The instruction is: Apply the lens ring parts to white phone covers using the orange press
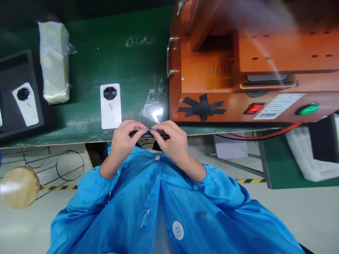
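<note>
My left hand (125, 139) and my right hand (173, 141) meet at the front edge of the bench. Each is closed, thumb against fingers, on one end of a thin flat piece (151, 130). It shows edge-on as a dark line, so I cannot make out its kind. Just beyond my left hand a white phone back panel (111, 113) with a dark camera module lies on the green bench top (87, 70). Past my right hand is a crumpled piece of clear plastic film (152, 111), shining in the light.
An orange machine (212, 84) with a lit red switch (254, 108) and a green button (307, 109) fills the right. At left are a plastic-wrapped yellowish block (55, 67) and a black tray (33, 74) holding another white panel (28, 107). A wooden stool (19, 187) stands below.
</note>
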Available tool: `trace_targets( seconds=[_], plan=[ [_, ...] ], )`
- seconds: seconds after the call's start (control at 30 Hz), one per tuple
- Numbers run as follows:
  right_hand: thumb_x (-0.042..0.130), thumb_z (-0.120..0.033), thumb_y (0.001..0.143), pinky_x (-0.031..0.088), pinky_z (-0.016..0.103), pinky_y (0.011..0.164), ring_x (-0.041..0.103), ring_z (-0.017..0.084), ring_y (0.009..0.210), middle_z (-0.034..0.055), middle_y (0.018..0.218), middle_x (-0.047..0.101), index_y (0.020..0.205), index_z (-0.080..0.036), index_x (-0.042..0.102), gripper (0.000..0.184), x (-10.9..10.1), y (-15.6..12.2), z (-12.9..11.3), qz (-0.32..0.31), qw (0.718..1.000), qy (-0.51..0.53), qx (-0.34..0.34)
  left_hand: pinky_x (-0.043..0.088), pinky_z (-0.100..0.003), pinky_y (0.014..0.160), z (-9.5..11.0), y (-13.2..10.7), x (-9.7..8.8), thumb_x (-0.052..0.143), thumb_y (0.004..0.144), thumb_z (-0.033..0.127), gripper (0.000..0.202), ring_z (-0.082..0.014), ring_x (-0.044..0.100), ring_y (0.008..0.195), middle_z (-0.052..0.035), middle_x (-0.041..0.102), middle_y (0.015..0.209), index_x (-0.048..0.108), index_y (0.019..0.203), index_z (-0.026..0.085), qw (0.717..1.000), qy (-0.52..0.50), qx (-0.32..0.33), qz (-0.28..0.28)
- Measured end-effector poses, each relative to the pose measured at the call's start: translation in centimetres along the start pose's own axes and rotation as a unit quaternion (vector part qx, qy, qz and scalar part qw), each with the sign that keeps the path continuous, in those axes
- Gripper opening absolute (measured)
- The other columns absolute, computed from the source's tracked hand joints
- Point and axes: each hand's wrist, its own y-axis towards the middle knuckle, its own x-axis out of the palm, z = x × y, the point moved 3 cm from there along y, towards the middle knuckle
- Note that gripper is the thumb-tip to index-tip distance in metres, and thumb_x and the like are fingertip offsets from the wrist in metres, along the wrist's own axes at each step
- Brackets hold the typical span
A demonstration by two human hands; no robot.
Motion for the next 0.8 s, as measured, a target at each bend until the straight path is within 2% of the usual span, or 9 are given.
trace_targets(
  seconds=[0.13,0.27,0.37,0.43,0.5,0.57,0.63,0.73,0.8],
  plan=[
    [0.068,-0.029,0.105,0.062,0.036,0.084,0.074,0.020,0.091,0.0052,0.096,0.080,0.106,-0.024,0.080,0.013,-0.1,0.0,-0.3,-0.014,0.999,-0.030,-0.031,0.062,-0.034,0.095,0.0,0.0,-0.1,0.073,0.100,0.030,0.011,-0.0195,0.077,0.099,-0.0030,0.083,0.104,0.083,0.099,0.026,0.999,0.043,0.011,-0.008],
    [0.067,-0.026,0.106,0.057,0.037,0.079,0.072,0.020,0.087,0.0049,0.099,0.082,0.112,-0.026,0.081,0.015,-0.4,-0.3,-0.2,0.032,0.992,-0.095,-0.071,0.056,-0.039,0.100,-0.2,0.2,0.0,0.075,0.101,0.033,0.012,-0.0232,0.076,0.107,-0.0022,0.084,0.100,0.085,0.097,0.028,0.990,0.128,0.054,0.001],
    [0.070,-0.021,0.103,0.054,0.038,0.080,0.074,0.021,0.092,0.0047,0.107,0.083,0.112,-0.028,0.081,0.015,-0.6,-0.7,-0.2,0.071,0.975,-0.173,-0.124,0.052,-0.043,0.101,-0.3,0.3,0.4,0.073,0.103,0.040,0.018,-0.0258,0.075,0.109,-0.0040,0.084,0.099,0.085,0.100,0.027,0.984,0.159,0.084,0.002],
    [0.072,-0.020,0.101,0.055,0.039,0.084,0.075,0.023,0.100,0.0053,0.114,0.082,0.109,-0.029,0.079,0.014,-0.9,-0.9,-0.4,0.079,0.963,-0.206,-0.152,0.048,-0.049,0.105,-0.2,0.1,0.7,0.074,0.100,0.052,0.030,-0.0311,0.071,0.118,-0.0085,0.083,0.112,0.085,0.110,0.026,0.976,0.198,0.087,-0.006],
    [0.072,-0.020,0.099,0.057,0.040,0.084,0.075,0.024,0.102,0.0062,0.116,0.081,0.107,-0.028,0.078,0.012,-1.5,-1.0,-0.7,0.073,0.960,-0.218,-0.162,0.043,-0.055,0.108,0.2,-0.2,0.9,0.077,0.091,0.069,0.055,-0.0387,0.063,0.130,-0.0153,0.076,0.135,0.082,0.124,0.025,0.963,0.258,0.077,-0.018],
    [0.071,-0.020,0.097,0.058,0.041,0.082,0.075,0.025,0.098,0.0074,0.113,0.080,0.104,-0.027,0.074,0.011,-2.6,-0.9,-1.6,0.072,0.965,-0.193,-0.159,0.037,-0.060,0.112,0.7,-0.6,1.2,0.077,0.082,0.082,0.079,-0.0450,0.052,0.141,-0.0197,0.061,0.158,0.077,0.136,0.024,0.947,0.311,0.072,-0.038],
    [0.068,-0.017,0.095,0.059,0.041,0.080,0.074,0.024,0.093,0.0078,0.107,0.077,0.102,-0.025,0.070,0.011,-4.1,-0.6,-2.8,0.081,0.978,-0.128,-0.143,0.032,-0.061,0.115,1.1,-0.8,1.4,0.074,0.079,0.089,0.091,-0.0470,0.045,0.148,-0.0204,0.050,0.168,0.072,0.143,0.025,0.938,0.334,0.082,-0.054],
    [0.063,-0.015,0.096,0.055,0.038,0.074,0.069,0.022,0.085,0.0044,0.093,0.070,0.096,-0.025,0.065,0.010,-6.0,0.6,-4.5,0.078,0.991,-0.022,-0.107,0.031,-0.060,0.115,1.0,-0.7,1.7,0.075,0.076,0.091,0.100,-0.0459,0.048,0.144,-0.0209,0.055,0.163,0.068,0.148,0.021,0.935,0.331,0.096,-0.081],
    [0.061,-0.016,0.097,0.051,0.035,0.071,0.065,0.020,0.080,0.0026,0.088,0.067,0.093,-0.025,0.062,0.010,-6.4,1.7,-5.3,0.037,0.995,0.001,-0.089,0.033,-0.060,0.114,0.9,-0.5,1.5,0.078,0.074,0.089,0.105,-0.0444,0.054,0.136,-0.0207,0.064,0.153,0.066,0.149,0.016,0.938,0.317,0.099,-0.100]
  ],
)
